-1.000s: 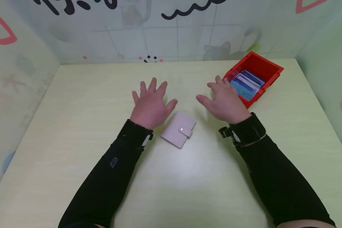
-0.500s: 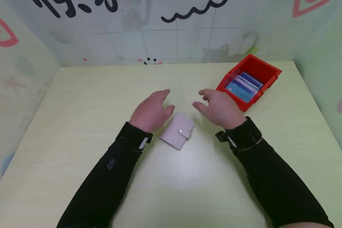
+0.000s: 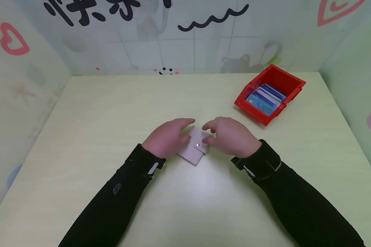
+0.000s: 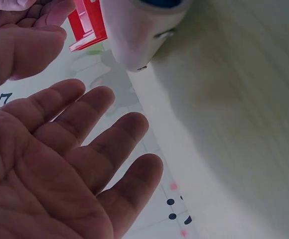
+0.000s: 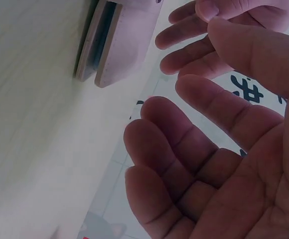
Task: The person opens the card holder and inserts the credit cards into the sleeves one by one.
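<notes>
A pale pink card holder (image 3: 190,153) with a snap strap lies flat on the table in the head view. My left hand (image 3: 166,139) hovers over its left side, fingers relaxed and nothing in them. At its right side is my right hand (image 3: 232,136), fingers loosely bent, its thumb over the strap end. Whether either hand touches the holder cannot be told from the head view. In the right wrist view the card holder (image 5: 127,47) shows its edge, with something dark blue between the covers, apart from the fingers. The left wrist view shows the card holder (image 4: 134,35) beyond the left fingers (image 4: 129,129).
A red plastic bin (image 3: 275,76) stands at the back right of the table (image 3: 198,209). Several blue and white cards (image 3: 264,101) lie inside it. A printed wall (image 3: 148,51) borders the back of the table, and side walls rise left and right.
Both hands have come down and inward toward the card holder from farther up the table. Their spread fingers have drawn together and bent slightly. The right hand has moved away from the red bin.
</notes>
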{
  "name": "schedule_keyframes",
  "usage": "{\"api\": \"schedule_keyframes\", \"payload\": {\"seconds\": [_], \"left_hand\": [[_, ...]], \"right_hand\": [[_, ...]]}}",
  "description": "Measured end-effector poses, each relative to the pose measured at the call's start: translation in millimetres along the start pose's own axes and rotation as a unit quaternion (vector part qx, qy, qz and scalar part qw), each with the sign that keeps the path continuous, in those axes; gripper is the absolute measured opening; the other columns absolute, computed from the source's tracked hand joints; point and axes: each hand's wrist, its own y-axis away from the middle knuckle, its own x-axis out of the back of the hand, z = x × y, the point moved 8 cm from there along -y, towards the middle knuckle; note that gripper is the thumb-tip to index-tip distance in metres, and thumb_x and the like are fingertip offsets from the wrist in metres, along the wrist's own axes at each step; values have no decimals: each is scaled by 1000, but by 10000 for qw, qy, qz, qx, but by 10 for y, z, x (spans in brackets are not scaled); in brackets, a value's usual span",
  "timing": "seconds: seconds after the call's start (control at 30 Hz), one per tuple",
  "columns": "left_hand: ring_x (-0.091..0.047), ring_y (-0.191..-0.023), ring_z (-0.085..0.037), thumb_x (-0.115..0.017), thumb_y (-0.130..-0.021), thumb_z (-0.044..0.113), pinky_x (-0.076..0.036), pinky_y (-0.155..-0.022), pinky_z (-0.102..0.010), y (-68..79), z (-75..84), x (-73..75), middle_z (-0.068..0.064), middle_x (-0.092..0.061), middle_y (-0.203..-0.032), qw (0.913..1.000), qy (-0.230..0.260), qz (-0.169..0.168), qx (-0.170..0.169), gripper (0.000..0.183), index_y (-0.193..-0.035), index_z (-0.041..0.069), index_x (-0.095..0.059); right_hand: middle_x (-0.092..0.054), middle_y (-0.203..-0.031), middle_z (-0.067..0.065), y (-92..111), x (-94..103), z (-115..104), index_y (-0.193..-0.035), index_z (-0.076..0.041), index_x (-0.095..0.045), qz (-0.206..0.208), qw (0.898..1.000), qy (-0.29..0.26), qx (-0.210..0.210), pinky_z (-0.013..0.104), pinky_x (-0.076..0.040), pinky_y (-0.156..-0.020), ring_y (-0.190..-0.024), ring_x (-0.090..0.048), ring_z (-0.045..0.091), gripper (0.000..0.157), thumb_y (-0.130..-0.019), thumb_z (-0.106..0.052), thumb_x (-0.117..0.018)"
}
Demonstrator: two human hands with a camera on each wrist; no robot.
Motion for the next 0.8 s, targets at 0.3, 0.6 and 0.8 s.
{"api": "schedule_keyframes", "payload": {"seconds": [0.3, 0.6, 0.8], "left_hand": [[-59, -120, -23, -63, -104, 16, -53, -100, -37, 2, -44, -164, -4, -59, -148, 9993, 44, -363, -49, 60, -161, 15, -44], [-40, -154, -43, -64, -102, 22, -36, -124, -55, -7, -22, -223, -5, -41, -168, 9959, -690, -460, -365, 60, -160, 18, -48], [-37, -154, -50, -64, -102, 29, -25, -125, -67, -12, -22, -210, -2, -48, -164, 9917, -1213, -312, -289, 57, -158, 22, -50]], "right_hand": [[-75, -120, 6, 6, -107, -50, -137, -13, -70, -43, 9999, -19, 141, 40, -59, -93, -109, -68, 25, 50, -93, -33, -81], [-73, -122, 7, 39, -201, -151, -135, -11, -72, -137, 9983, 65, 568, 38, -58, -95, -108, -67, 23, 47, -93, -31, -81], [-71, -107, 5, 44, -253, -234, -131, -13, -74, -98, 9957, 285, 879, 30, -56, -82, -94, -63, 18, 46, -91, -32, -84]]}}
